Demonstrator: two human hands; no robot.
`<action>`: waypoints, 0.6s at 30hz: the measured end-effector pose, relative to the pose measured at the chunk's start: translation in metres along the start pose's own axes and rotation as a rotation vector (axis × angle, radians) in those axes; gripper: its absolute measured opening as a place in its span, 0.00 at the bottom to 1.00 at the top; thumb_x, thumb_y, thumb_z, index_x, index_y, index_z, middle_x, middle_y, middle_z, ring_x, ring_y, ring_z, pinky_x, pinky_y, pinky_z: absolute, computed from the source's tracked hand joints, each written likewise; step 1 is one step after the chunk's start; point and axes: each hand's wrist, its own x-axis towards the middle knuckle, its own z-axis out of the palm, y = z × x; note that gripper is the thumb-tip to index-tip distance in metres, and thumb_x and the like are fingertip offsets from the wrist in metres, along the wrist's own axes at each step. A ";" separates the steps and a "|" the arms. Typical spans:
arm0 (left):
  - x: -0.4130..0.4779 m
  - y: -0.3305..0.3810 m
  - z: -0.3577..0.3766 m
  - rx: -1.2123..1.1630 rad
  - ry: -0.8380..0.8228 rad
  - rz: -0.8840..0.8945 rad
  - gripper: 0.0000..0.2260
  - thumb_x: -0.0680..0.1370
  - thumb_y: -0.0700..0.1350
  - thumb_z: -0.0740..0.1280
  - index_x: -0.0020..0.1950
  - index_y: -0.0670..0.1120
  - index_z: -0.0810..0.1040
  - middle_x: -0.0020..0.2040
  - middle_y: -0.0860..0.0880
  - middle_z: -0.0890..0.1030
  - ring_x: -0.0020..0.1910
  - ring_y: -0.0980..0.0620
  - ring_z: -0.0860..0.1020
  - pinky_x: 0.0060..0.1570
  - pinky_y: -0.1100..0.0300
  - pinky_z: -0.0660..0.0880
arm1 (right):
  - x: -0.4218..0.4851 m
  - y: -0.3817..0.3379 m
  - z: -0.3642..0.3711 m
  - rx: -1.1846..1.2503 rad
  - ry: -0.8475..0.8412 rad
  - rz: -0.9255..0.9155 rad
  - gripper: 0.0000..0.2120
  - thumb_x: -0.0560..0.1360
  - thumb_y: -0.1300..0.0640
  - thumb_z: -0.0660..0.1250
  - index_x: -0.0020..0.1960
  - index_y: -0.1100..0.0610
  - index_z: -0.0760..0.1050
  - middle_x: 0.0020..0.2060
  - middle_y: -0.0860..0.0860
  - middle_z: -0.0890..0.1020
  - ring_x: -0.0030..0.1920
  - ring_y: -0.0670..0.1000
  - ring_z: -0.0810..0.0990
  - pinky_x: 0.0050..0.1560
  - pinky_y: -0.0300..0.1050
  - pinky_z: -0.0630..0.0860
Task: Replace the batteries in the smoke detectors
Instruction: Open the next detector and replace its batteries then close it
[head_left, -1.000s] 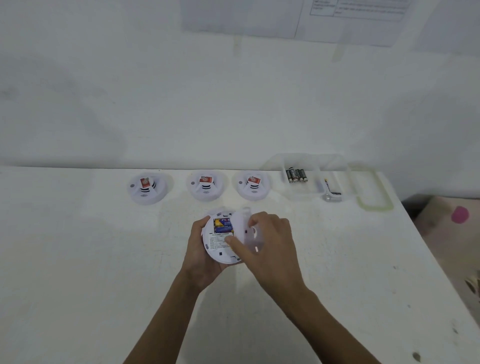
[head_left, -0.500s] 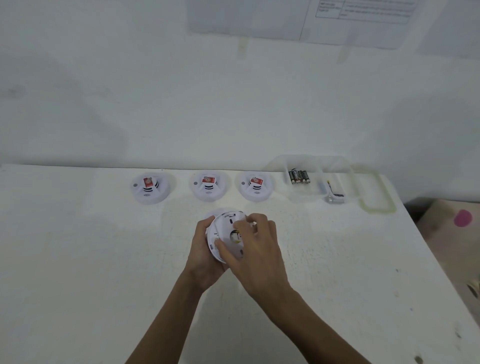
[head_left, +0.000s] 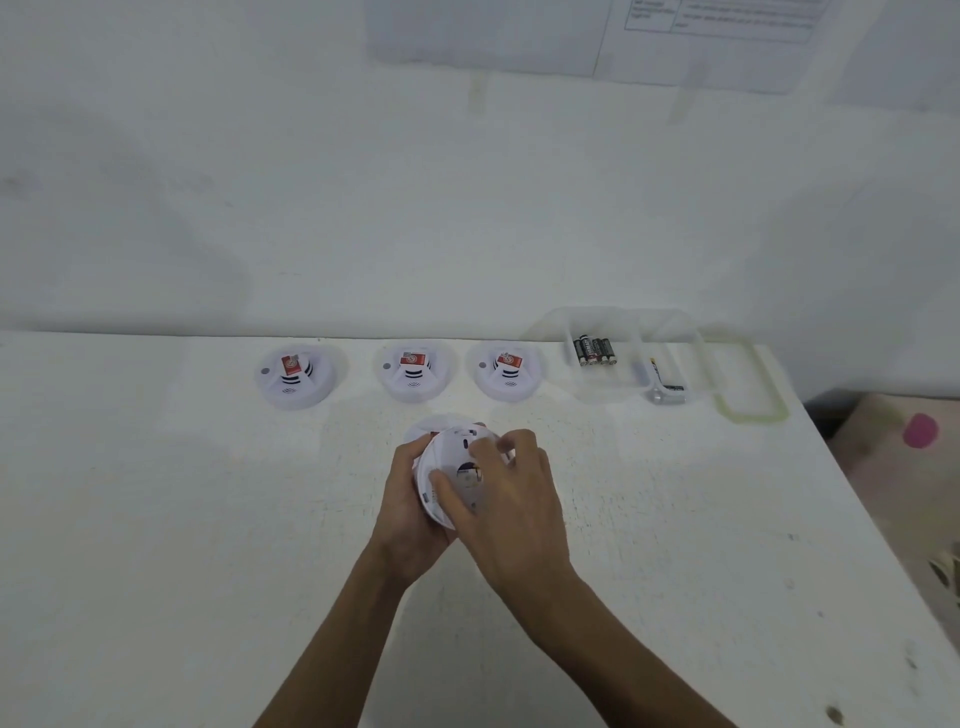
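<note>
The left hand (head_left: 408, 501) cups the smoke detector (head_left: 451, 453) at mid table (head_left: 156, 519). The right hand (head_left: 519, 504) curls its fingers on the back, which looks closed, though blurry. Three more detectors (head_left: 414, 371) sit at 12 o'clock, batteries (head_left: 594, 352) at 2. The table runs wide at 9.

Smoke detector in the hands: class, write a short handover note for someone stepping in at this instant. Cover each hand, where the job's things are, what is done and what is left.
Left hand: grips the held detector at its left edge, back side up.
Right hand: fingers and thumb curl on the detector's back plate, apparently seating it.
Things: three other detectors stand face up in a row behind. Spare batteries lie in the clear tub.
Done: cannot tell which units have fresh cells.
Left: probably lock this plate, then check the row.
</note>
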 end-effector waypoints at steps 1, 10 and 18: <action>0.000 0.000 -0.001 0.020 0.008 0.021 0.18 0.75 0.61 0.60 0.56 0.50 0.75 0.47 0.48 0.85 0.47 0.48 0.82 0.42 0.57 0.81 | -0.001 -0.001 -0.002 0.015 -0.022 0.016 0.25 0.69 0.36 0.68 0.59 0.51 0.77 0.55 0.55 0.79 0.51 0.54 0.80 0.46 0.45 0.80; 0.001 -0.003 0.002 0.028 0.020 0.026 0.19 0.82 0.54 0.47 0.61 0.49 0.73 0.52 0.46 0.83 0.51 0.46 0.82 0.47 0.54 0.80 | 0.003 -0.008 -0.014 0.065 -0.137 0.073 0.28 0.75 0.35 0.59 0.70 0.48 0.65 0.66 0.51 0.68 0.62 0.50 0.70 0.61 0.41 0.72; -0.003 0.001 0.003 0.057 0.013 0.076 0.20 0.73 0.62 0.63 0.57 0.49 0.75 0.45 0.50 0.85 0.47 0.49 0.82 0.43 0.58 0.80 | 0.003 -0.005 -0.009 0.096 -0.065 0.050 0.23 0.74 0.38 0.63 0.62 0.52 0.73 0.57 0.53 0.73 0.54 0.51 0.77 0.50 0.39 0.76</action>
